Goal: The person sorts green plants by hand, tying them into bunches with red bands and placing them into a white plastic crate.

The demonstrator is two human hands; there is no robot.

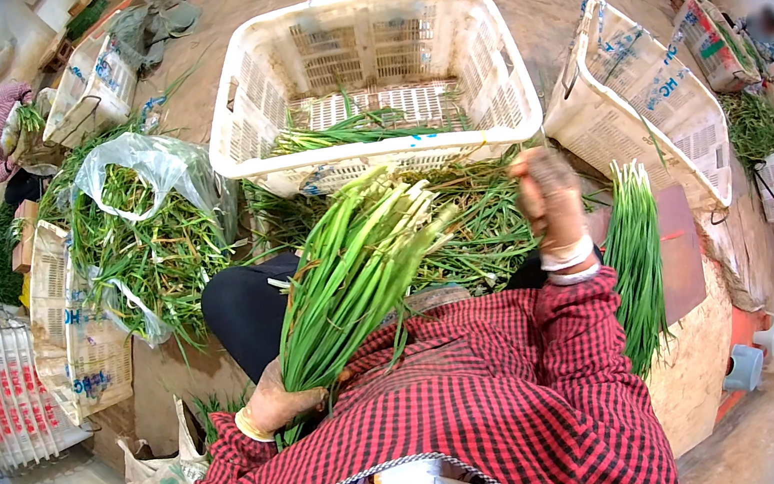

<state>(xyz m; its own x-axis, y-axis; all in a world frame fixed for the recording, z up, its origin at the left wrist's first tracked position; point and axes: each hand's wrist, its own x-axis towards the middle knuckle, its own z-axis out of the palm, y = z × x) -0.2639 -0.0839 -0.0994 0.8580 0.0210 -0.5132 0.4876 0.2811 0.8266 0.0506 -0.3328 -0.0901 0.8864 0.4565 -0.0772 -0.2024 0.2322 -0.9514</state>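
My left hand (pixel 283 400) is closed around a thick bunch of green chives (pixel 340 295). The bunch slants across my lap, its pale cut ends pointing up and to the right. Raised to the right of the bunch is my right hand (pixel 553 200), apart from it. Its fingers look bent but are smeared by motion, so I cannot tell whether they hold anything. A neat bundle of chives (pixel 635 263) lies by my right forearm, white ends away from me. Ahead stands a white plastic crate (pixel 373 151) with a few chives (pixel 354 131) on its bottom.
Loose leaves (pixel 486 226) lie heaped between my knees and the crate. To the left is a heap of chives (pixel 140 246) with a clear plastic bag (pixel 138 170). A tilted white crate (pixel 653 98) stands at right. Other people (pixel 10 129) are farther off, and stacked crates (pixel 8 373) line the left wall.
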